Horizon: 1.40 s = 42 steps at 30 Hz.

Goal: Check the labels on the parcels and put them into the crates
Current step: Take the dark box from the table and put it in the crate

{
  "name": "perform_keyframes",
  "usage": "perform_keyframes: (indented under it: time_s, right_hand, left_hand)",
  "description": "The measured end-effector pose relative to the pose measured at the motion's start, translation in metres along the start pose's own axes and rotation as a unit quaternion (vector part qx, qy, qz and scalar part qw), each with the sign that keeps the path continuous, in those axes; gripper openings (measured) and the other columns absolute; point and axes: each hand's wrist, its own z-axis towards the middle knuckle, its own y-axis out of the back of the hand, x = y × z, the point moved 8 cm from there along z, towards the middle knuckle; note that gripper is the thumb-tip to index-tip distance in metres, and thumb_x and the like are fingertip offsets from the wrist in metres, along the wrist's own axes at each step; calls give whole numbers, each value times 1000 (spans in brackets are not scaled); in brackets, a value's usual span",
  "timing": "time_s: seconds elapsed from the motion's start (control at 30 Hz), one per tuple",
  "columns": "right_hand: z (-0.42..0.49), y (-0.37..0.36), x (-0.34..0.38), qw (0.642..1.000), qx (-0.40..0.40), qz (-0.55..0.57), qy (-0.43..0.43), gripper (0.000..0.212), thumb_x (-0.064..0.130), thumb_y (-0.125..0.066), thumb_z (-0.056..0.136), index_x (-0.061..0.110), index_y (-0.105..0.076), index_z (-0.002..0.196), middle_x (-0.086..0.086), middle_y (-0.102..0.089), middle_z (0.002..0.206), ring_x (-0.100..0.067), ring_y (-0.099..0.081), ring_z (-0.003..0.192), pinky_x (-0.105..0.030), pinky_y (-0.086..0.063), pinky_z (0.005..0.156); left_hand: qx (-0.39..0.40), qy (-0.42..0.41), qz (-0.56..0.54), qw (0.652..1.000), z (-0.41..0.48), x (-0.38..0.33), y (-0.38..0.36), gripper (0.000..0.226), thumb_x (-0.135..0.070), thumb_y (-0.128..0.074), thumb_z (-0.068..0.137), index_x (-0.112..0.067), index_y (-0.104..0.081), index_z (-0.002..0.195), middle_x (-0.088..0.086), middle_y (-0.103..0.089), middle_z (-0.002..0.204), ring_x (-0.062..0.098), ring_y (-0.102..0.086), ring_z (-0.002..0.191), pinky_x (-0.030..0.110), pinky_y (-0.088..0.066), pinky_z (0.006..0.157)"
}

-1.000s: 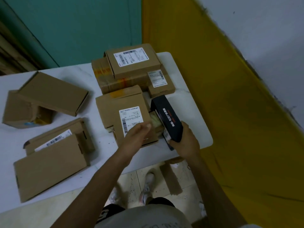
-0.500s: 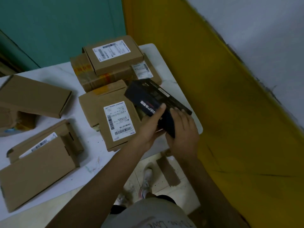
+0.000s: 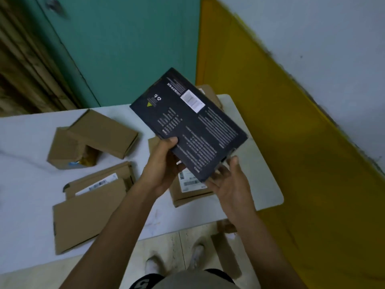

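A flat black box (image 3: 188,124) with white print and a small white label hangs tilted above the white table (image 3: 27,138), its printed face towards me. My left hand (image 3: 164,163) grips its lower left edge, thumb on the printed face. My right hand (image 3: 227,180) supports its lower right corner from below, fingers spread. Under the box lies a brown parcel (image 3: 191,188) with a barcode label, partly hidden. No crate is in view.
Several brown cardboard parcels lie on the table: an open one (image 3: 91,138) at the left, flat ones (image 3: 89,207) near the front edge, another (image 3: 208,94) behind the black box. Cardboard scraps (image 3: 226,253) lie on the floor by my feet. A yellow and white wall rises at the right.
The black box has been lifted off the table and turned so its printed back faces me. Both hands rose with it, and my view has shifted.
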Motion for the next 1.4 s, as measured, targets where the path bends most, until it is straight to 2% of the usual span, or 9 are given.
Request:
perform_keyframes:
  time_s: [0.37,0.43,0.57,0.67,0.77,0.9,1.03,1.3,1.4]
  right_hand:
    - [-14,-110,8,963,27,-199,180,77,34,-84,62,31,-48,130,16,-61,124,-7,-60,114,-37,-55,91]
    - [-29,-131,15,884,30,-345,314,74,25,-86,67,44,-43,125,32,-53,123,2,-54,117,-26,-53,90]
    - [-70,-170,-12,569,48,-568,593,49,28,-72,82,20,-45,123,-4,-48,133,-28,-45,127,-58,-35,105]
    - [-76,-172,-35,525,37,-590,613,38,30,-63,90,20,-47,123,-11,-45,136,-30,-41,130,-57,-28,110]
    - [-69,-167,-43,567,62,-601,560,56,43,-63,86,19,-41,133,-17,-33,144,-34,-30,137,-58,-24,112]
    - [-40,-138,-52,786,132,-516,314,121,77,-68,55,36,-6,151,-3,-1,161,-20,-6,149,-47,-24,113]
    - [-24,-129,-72,973,132,-187,-36,103,80,-69,51,49,-27,140,3,-45,147,-5,-60,116,-23,-56,78]
    - [45,-163,10,936,226,-269,-1,84,52,-83,57,30,-51,132,8,-70,116,-13,-66,107,-34,-55,89]
    - [62,-175,39,930,246,-269,54,70,45,-77,71,24,-52,133,2,-68,120,-17,-65,110,-31,-56,83]
  left_hand:
    - [-41,-18,20,999,-53,-53,79,45,-33,-64,74,-17,-56,116,3,-68,110,21,-65,105,33,-56,83]
    - [-55,-16,-15,998,-64,-59,92,71,-60,-63,73,-19,-52,130,6,-64,122,24,-63,112,38,-54,88]
    - [-44,-40,-126,990,-80,-73,113,74,-59,-61,72,-19,-50,133,7,-60,131,26,-59,119,45,-48,97]
    - [-105,-40,-98,989,-84,-73,132,43,-36,-64,73,-22,-60,114,2,-72,109,17,-70,97,31,-58,72]
    - [-138,-58,-84,985,-84,-72,137,44,-24,-71,70,-21,-59,112,-1,-74,100,14,-72,87,25,-57,62]
    - [-169,-128,-70,975,-85,-83,136,58,-11,-67,72,-14,-50,128,7,-68,118,22,-67,103,33,-58,74]
    - [-158,-167,-77,970,-84,-85,125,79,-15,-69,68,-6,-37,140,17,-54,135,33,-55,121,46,-50,96]
    - [-179,-169,-21,969,-98,-85,150,53,-59,-45,89,-28,-48,132,0,-65,124,24,-60,117,40,-51,97]
    - [-174,-173,148,958,-114,-89,157,95,-62,-75,65,-34,-31,144,-6,-65,124,24,-63,113,34,-54,89]
